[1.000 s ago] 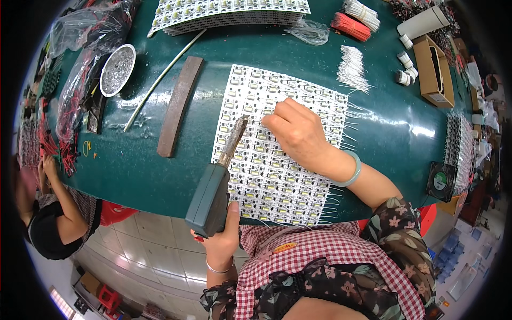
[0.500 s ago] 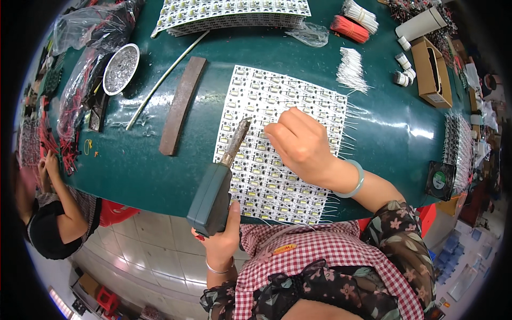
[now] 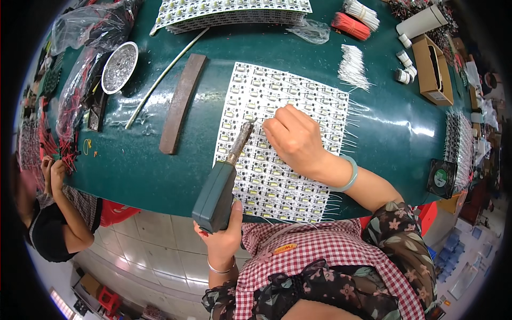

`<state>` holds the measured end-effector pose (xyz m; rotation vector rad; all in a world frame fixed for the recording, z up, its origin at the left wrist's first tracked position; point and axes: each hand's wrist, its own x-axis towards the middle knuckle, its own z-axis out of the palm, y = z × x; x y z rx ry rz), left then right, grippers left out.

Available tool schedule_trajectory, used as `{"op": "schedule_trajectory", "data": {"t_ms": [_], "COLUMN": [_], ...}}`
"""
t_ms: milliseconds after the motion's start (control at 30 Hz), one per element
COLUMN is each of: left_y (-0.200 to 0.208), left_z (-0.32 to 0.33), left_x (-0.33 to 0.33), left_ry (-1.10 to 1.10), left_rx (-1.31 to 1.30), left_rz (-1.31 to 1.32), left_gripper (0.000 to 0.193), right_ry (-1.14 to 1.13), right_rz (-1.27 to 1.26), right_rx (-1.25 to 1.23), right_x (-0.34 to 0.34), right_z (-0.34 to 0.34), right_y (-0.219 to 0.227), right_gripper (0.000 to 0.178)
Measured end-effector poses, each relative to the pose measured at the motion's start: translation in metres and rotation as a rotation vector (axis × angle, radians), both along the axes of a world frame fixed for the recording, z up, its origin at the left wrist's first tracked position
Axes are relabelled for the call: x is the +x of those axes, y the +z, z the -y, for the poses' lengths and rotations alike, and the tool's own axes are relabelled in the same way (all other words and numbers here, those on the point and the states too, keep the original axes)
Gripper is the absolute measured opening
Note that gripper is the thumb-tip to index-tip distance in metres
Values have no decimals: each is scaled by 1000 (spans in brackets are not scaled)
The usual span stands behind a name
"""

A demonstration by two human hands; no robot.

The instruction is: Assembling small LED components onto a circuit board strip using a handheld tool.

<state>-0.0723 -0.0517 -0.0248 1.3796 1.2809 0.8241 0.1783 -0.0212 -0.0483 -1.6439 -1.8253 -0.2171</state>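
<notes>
Head view: left hand is clamping dark-green, metal-tipped soldering gun, long axis slanting, tip pointing up-right over white rectangular LED board, edging nearer right hand, fingers pinching together, contents unclear.

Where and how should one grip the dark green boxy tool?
The dark green boxy tool is probably best gripped at its thick near end, from the person's side, where the left hand holds it: the slim grey metal tip points away and might be hot.
</notes>
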Motion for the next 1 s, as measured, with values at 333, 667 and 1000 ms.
{"op": "schedule_trajectory", "data": {"t_ms": [333,667,1000], "left_y": [-7,1,-4], "left_z": [1,1,0], "left_x": [-1,2,-2], "left_ry": [-61,50,-39], "left_rx": [96,-56,86], "left_rz": [-80,-28,-29], "left_gripper": [28,25,29], "right_ry": [9,18,11], "right_rz": [24,49,49], "right_rx": [-19,-33,-45], "right_x": [-1,-1,-3], "right_z": [0,0,0], "right_y": [4,3,5], "right_gripper": [10,10,10]}}
